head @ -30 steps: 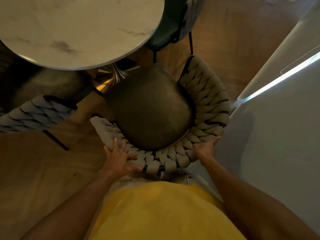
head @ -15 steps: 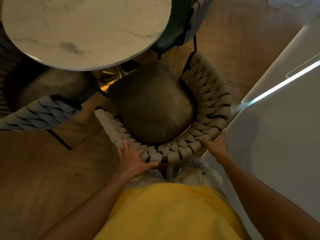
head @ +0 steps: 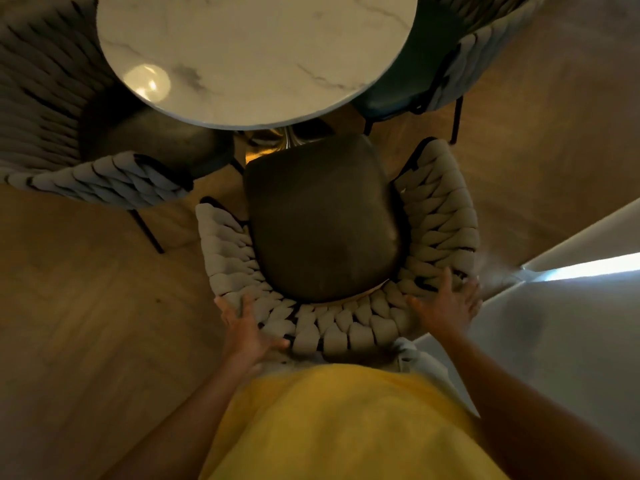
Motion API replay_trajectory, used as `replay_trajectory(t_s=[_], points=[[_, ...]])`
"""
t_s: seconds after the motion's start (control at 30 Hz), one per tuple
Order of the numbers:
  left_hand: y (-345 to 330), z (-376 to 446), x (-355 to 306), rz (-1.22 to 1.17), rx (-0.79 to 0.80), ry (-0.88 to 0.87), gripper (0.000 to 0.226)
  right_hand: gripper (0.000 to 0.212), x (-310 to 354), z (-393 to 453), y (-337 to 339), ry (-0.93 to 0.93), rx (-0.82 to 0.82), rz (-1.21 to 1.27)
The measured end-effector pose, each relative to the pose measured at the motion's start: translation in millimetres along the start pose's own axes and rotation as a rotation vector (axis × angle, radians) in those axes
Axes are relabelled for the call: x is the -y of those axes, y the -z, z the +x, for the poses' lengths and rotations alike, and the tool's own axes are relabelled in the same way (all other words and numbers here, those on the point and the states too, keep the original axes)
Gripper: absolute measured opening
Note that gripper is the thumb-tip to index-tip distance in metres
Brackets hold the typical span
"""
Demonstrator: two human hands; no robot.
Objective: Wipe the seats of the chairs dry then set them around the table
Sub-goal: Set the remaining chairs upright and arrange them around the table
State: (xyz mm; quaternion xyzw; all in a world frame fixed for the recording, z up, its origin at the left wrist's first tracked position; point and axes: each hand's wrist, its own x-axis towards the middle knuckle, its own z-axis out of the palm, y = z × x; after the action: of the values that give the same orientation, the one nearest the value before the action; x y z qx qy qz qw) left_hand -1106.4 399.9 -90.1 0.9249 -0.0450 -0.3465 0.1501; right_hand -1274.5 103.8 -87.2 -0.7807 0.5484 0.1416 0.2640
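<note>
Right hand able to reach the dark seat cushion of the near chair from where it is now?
Probably yes. The right hand rests on the woven backrest just behind the seat cushion, and nothing lies on the cushion or between the two; only the low backrest rim must be crossed.

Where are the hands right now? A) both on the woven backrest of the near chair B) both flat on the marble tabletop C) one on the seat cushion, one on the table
A: the left hand and right hand both rest on the woven backrest, apart from the tabletop.

Woven-backed chair (head: 325,237) facing marble table (head: 256,53)
</note>
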Motion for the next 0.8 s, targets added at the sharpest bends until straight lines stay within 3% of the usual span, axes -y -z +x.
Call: replay_trajectory(t_s=[0.1,0.2,0.4,0.57,0.8], points=[[-4,0,-5,-0.039,-0.026,0.028,0.129,0.107,-9,9,9,-0.017,0.132,0.182],[-6,-1,-7,-0.024,-0.064,0.033,0.120,0.108,-4,16,9,-0.027,0.157,0.241],[-5,0,-10,-0.027,-0.050,0.020,0.139,0.107,4,27,15,-0.062,0.183,0.244],[-9,0,-29,0.001,-0.056,-0.043,0.111,0.110,3,48,26,-0.072,0.167,0.250],[-8,-2,-31,-0.021,-0.058,-0.037,0.109,0.115,7,50,31,-0.102,0.163,0.224]])
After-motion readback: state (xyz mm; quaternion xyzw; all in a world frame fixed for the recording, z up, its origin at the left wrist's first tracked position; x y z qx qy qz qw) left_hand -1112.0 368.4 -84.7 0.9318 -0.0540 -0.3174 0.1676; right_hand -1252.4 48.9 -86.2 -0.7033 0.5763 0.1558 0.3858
